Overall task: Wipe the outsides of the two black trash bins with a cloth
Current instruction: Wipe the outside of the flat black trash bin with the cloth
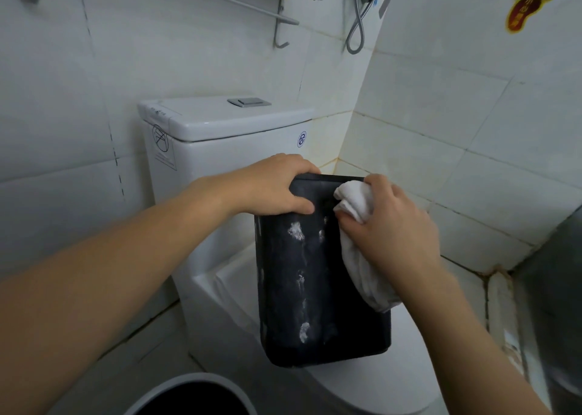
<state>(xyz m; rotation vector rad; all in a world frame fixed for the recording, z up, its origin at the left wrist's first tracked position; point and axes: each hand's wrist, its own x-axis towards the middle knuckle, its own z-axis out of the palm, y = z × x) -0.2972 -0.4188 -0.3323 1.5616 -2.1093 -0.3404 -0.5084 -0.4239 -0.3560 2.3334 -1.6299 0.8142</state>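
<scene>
bin point(315, 288): black, held up over the closed toilet point(220, 150), white marks on its side | left hand point(274, 185): grip is closed on the top rim | right hand point(393, 225): grip is closed on the cloth point(356, 200), pressed near the rim | feel: judged light, stiff, maybe slippery; best held by the rim

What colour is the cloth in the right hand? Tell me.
White: the cloth shows plainly in the head view, bunched in the right hand.

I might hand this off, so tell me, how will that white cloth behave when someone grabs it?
Probably floppy: the white cloth bunches under the right hand and droops down the black bin. Likely light, easily gripped.
</scene>
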